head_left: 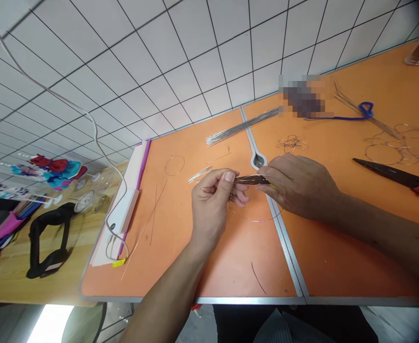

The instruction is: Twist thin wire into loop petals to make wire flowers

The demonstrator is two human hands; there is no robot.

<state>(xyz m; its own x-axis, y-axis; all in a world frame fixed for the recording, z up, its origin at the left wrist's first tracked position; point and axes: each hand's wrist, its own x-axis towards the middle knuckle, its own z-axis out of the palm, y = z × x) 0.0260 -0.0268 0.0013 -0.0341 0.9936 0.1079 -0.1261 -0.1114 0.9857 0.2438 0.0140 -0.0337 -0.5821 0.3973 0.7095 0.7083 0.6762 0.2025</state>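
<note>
My right hand is closed around a pair of pliers with dark jaws; its grip is mostly hidden under my palm. The jaws reach left to the fingertips of my left hand, whose thumb and forefinger pinch a thin wire. That wire bends into a large loop hanging between both hands, with a small pinkish stretch at its lower side. Exactly what the jaws grip is too small to tell. Just left of my left hand lies a short bundle of silvery wires.
A long wire bundle lies near the tiled wall. A wire ring, long single wires and a wire tangle rest on the orange table. Scissors lie at right; a white power box with cable stands at left.
</note>
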